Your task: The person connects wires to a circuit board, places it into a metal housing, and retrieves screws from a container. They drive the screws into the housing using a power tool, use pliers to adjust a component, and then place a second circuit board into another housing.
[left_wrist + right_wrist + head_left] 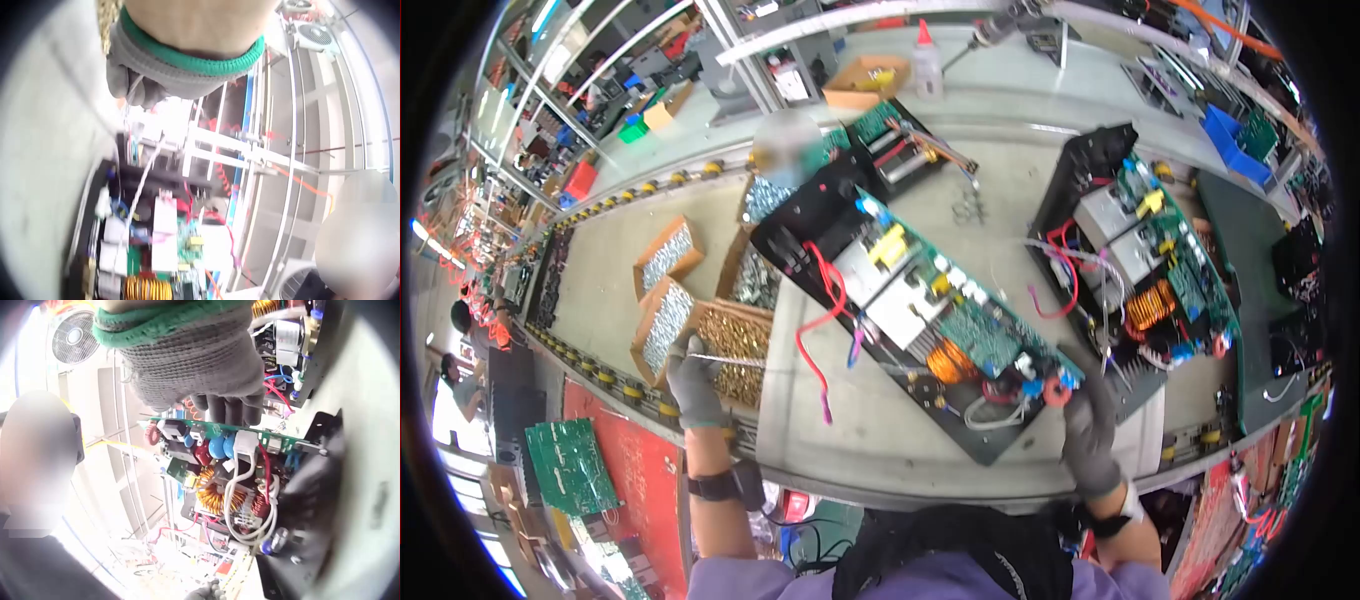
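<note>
My gloved left hand (693, 390) is over the left-hand boxes and pinches a thin white twisted wire (147, 175). From the fingers the wire runs across toward the middle of the bench. In front of me, a black chassis (990, 445) lies at a slant, bearing a green circuit board (975, 340) with a copper-wound coil (950, 362). My gloved right hand (1090, 430) is at the near right end of this board. Its extended fingers (234, 411) are right at the board's edge, the thumb hidden. A loose red wire (808, 330) hangs from the chassis.
A second chassis with a board (1145, 270) stands to the right, and a smaller black unit (905, 165) behind. Cardboard boxes of brass-coloured (735, 340) and silvery screws (668, 320) sit at left. A red-capped bottle (926, 65) stands at the back; a power screwdriver (1005, 22) hangs overhead.
</note>
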Available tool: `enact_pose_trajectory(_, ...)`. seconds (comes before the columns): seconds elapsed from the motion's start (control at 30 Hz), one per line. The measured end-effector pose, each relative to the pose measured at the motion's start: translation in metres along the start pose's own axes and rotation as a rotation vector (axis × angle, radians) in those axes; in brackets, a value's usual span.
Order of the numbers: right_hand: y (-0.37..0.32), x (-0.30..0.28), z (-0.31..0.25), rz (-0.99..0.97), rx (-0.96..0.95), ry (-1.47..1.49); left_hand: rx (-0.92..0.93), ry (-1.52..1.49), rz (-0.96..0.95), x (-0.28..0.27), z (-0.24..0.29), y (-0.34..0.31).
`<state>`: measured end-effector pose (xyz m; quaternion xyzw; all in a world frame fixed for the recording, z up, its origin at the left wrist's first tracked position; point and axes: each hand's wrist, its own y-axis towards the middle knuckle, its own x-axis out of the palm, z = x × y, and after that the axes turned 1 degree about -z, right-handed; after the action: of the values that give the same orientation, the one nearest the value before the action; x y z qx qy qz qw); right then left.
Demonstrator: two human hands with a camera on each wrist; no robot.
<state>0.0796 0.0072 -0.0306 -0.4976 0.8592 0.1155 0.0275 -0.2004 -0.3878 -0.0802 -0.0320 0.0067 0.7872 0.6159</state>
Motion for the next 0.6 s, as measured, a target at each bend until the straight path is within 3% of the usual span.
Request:
enact_pose_trajectory(0.07, -0.013, 0.004, -0.002, -0.077, 0.157, 0.039, 0.040, 0.064, 0.049, 0.026, 0.013, 0.034)
enact_pose_trajectory(0.1, -0.014, 0.010, 0.008, -0.033, 0.025, -0.054, 0.062, 0.143, 0.090, 0.043, 0.022, 0.055)
enact_pose_trajectory(0.13, -0.013, 0.013, 0.009, -0.015, -0.025, -0.129, 0.098, 0.219, -0.003, 0.064, 0.026, 0.078)
enact_pose_trajectory(0.17, -0.028, 0.011, 0.029, -0.024, 0.179, -0.065, 0.134, 0.296, -0.097, 0.089, 0.029, 0.100)
enact_pose_trajectory(0.23, -0.026, 0.009, 0.033, -0.053, 0.100, -0.220, 0.143, 0.471, -0.242, 0.155, 0.043, 0.118)
enact_pose_trajectory(0.3, -0.035, 0.006, 0.068, -0.010, -0.095, -0.372, 0.189, 0.639, -0.477, 0.199, 0.011, 0.173)
enact_pose_trajectory(0.33, -0.030, 0.002, 0.069, -0.044, -0.188, -0.431, 0.182, 0.657, -0.487, 0.217, 0.015, 0.177)
enact_pose_trajectory(0.37, -0.028, 0.014, 0.051, 0.045, -0.023, -0.224, 0.172, 0.677, -0.497, 0.237, 0.019, 0.176)
enact_pose_trajectory(0.4, -0.035, 0.014, 0.072, 0.094, -0.033, -0.191, 0.102, 0.743, -0.540, 0.250, 0.038, 0.163)
enact_pose_trajectory(0.43, -0.041, 0.014, 0.092, 0.142, -0.042, -0.157, 0.076, 0.761, -0.573, 0.261, 0.015, 0.188)
enact_pose_trajectory(0.47, -0.020, 0.016, 0.039, 0.015, 0.001, -0.210, 0.032, 0.821, -0.600, 0.267, 0.021, 0.188)
enact_pose_trajectory(0.53, -0.021, 0.010, 0.041, -0.034, 0.017, -0.231, -0.017, 0.881, -0.624, 0.271, 0.029, 0.183)
enact_pose_trajectory(0.6, -0.020, 0.010, 0.041, -0.034, 0.019, -0.231, -0.011, 0.650, -0.617, 0.265, 0.028, 0.177)
